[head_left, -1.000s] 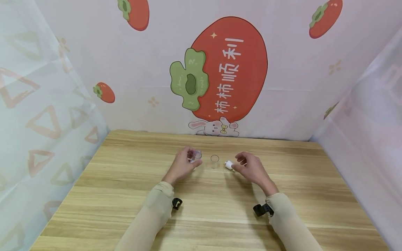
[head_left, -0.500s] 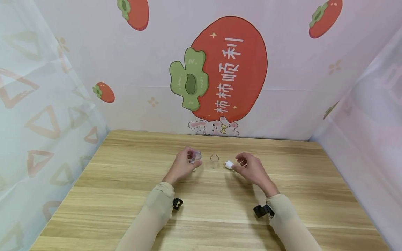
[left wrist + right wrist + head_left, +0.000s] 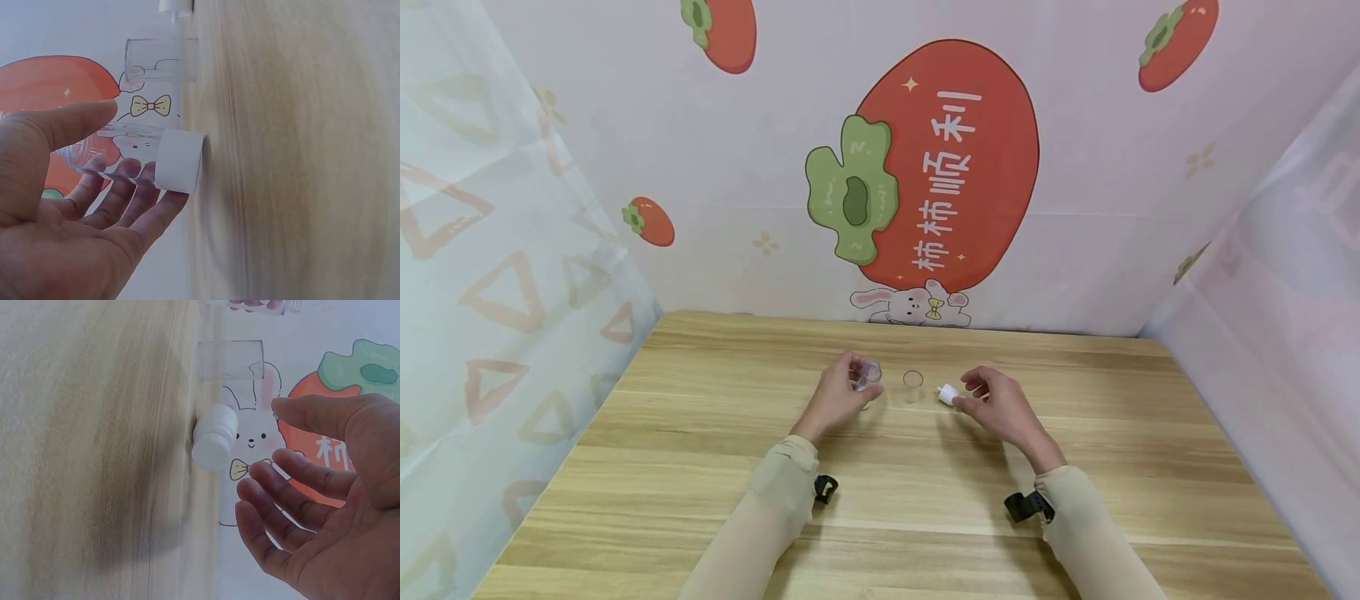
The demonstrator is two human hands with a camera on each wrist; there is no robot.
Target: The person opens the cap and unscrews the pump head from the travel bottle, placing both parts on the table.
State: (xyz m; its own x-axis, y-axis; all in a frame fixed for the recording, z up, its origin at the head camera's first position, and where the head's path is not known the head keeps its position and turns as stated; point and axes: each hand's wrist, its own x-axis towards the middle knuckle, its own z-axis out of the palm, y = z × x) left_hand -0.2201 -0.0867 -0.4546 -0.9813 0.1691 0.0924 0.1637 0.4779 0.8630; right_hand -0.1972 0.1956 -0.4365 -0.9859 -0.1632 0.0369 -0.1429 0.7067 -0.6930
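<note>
My left hand (image 3: 835, 397) curves loosely around a clear bottle (image 3: 872, 372). In the left wrist view, the bottle's white end piece (image 3: 179, 161) is at the table, its threaded neck faces away from the table, and the fingers (image 3: 149, 200) lie along its far side. A gap shows between thumb and bottle, so I cannot tell how firmly it is touched. My right hand (image 3: 998, 406), fingers loosely bent, holds nothing. Beside it lies a small white cylindrical piece (image 3: 215, 437) with a narrow tip. Between the hands stands a clear open-topped cylinder (image 3: 913, 387).
The wooden table (image 3: 880, 550) reaches back to a printed cloth wall (image 3: 722, 275). Further cloth sheets rise along its left and right sides. A dark strap (image 3: 825, 488) shows at the left wrist, another dark strap (image 3: 1028, 505) at the right one.
</note>
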